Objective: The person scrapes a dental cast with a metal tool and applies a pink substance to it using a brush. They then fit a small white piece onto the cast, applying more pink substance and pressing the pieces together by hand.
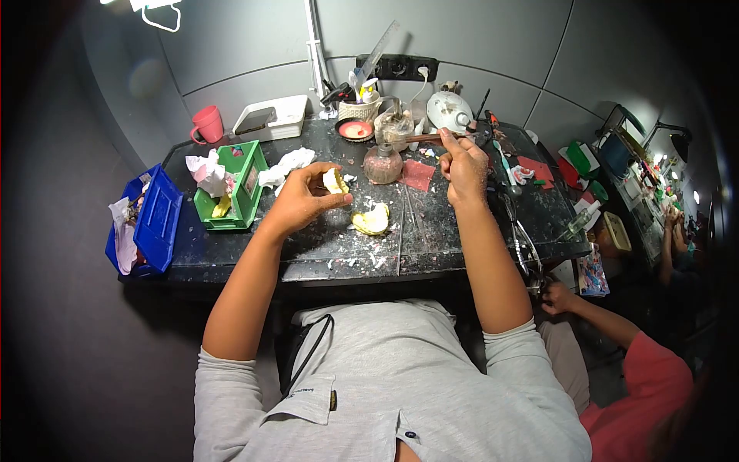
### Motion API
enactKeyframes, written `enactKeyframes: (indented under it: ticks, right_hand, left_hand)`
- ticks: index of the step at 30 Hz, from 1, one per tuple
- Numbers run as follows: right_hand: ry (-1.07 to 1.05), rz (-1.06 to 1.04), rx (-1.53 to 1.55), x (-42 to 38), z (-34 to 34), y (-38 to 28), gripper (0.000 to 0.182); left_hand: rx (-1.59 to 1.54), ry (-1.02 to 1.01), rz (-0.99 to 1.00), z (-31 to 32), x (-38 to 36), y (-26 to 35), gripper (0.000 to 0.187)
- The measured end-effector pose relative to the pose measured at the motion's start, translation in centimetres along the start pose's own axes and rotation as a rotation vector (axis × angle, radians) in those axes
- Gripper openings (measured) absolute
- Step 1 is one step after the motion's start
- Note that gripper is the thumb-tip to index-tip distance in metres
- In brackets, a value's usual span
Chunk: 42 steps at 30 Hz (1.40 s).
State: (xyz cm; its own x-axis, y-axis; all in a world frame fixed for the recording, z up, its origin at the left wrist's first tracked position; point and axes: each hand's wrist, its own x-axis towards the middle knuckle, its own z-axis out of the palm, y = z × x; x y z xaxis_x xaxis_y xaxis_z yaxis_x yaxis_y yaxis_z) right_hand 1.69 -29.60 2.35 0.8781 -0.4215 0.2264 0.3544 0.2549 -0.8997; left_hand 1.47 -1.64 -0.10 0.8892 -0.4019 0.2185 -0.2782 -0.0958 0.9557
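Note:
My left hand (296,199) is closed, with thumb and fingers around a pale yellow dental cast (334,182) above the bench. Another yellow-and-white dental cast (372,222) lies on the bench just to the right of it. My right hand (465,168) grips a slim tool with a brown handle (426,138), index finger extended along it. The tool points left, and its tip is hard to make out against the clutter. A glass spirit burner (382,166) stands between my hands, beside a pink wax sheet (416,175).
Green (245,192) and blue (163,223) bins stand left, with a pink mug (207,125) and white tray (274,117) behind. Crumbs and shavings litter the black bench (308,260). A co-worker in a red sleeve (654,373) sits at right, near hanging cables (519,235).

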Motion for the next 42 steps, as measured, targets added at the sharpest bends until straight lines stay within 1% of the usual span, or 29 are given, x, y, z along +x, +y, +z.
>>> enactKeyframes:
  ticks: [5,7,10,13,15,19,20,22,23,25,26,30,33,35,36,38,39,42]
  right_hand:
    - [0.023,-0.034,-0.013,0.3,-0.1,0.5,0.021]
    - [0.083,-0.051,-0.021,0.3,0.0,0.3,0.019]
    - [0.054,-0.072,-0.026,0.6,-0.1,0.8,0.019]
    - [0.016,-0.086,-0.032,0.4,0.0,0.9,0.019]
    - [0.052,-0.090,-0.032,0.4,0.0,0.9,0.018]
    - [0.042,-0.086,-0.020,0.3,0.2,0.6,0.017]
    - [0.033,-0.087,-0.024,0.4,0.5,0.7,0.017]
    - [-0.035,-0.182,-0.004,0.7,1.4,0.9,0.017]
    - [-0.038,-0.181,-0.004,0.7,1.8,1.1,0.017]
    - [-0.153,-0.264,-0.057,0.4,3.0,1.2,0.019]
    - [-0.156,-0.289,-0.146,0.2,3.3,1.2,0.020]
    - [-0.189,-0.291,-0.153,0.6,3.7,2.0,0.021]
    - [-0.176,-0.277,-0.174,0.7,3.7,2.2,0.020]
    - [-0.141,-0.136,-0.040,1.0,3.4,2.3,0.020]
    - [-0.140,-0.132,-0.039,1.0,3.2,2.2,0.020]
    - [-0.044,0.035,0.035,1.2,2.3,1.5,0.021]
    - [-0.032,0.072,0.019,1.4,1.4,1.4,0.024]
    - [-0.004,0.091,0.033,1.9,-0.8,1.5,0.025]
  left_hand:
    - [-0.011,0.001,0.012,-0.2,0.2,-0.5,0.054]
    - [-0.008,0.015,-0.004,-0.1,0.1,-0.2,0.055]
    - [0.019,-0.001,0.041,-0.3,0.3,-0.4,0.057]
    - [0.028,-0.003,-0.006,-0.2,0.0,0.1,0.053]
    - [-0.002,0.001,0.003,-0.3,0.0,-0.1,0.054]
    - [-0.004,-0.001,0.006,-0.3,0.1,-0.2,0.055]
    - [0.032,-0.007,0.017,-0.4,0.1,-0.2,0.056]
    - [0.068,-0.008,0.030,-0.4,0.2,-0.1,0.056]
    - [0.073,-0.008,0.021,-0.4,0.2,-0.1,0.057]
    - [0.076,-0.006,0.011,-0.3,0.1,0.1,0.058]
    - [0.096,-0.009,0.020,-0.3,0.1,0.3,0.058]
    - [0.086,0.001,0.053,-0.2,0.0,-0.1,0.061]
    - [0.078,-0.003,0.055,-0.2,0.0,-0.1,0.061]
    - [0.096,-0.007,0.038,-0.3,0.0,0.2,0.060]
    - [0.114,-0.012,0.022,-0.3,-0.1,0.3,0.059]
    - [0.103,-0.013,0.017,-0.3,-0.2,0.4,0.058]
    - [0.090,-0.015,0.017,-0.3,-0.1,0.4,0.058]
    - [0.083,-0.011,0.013,-0.3,0.1,0.0,0.057]
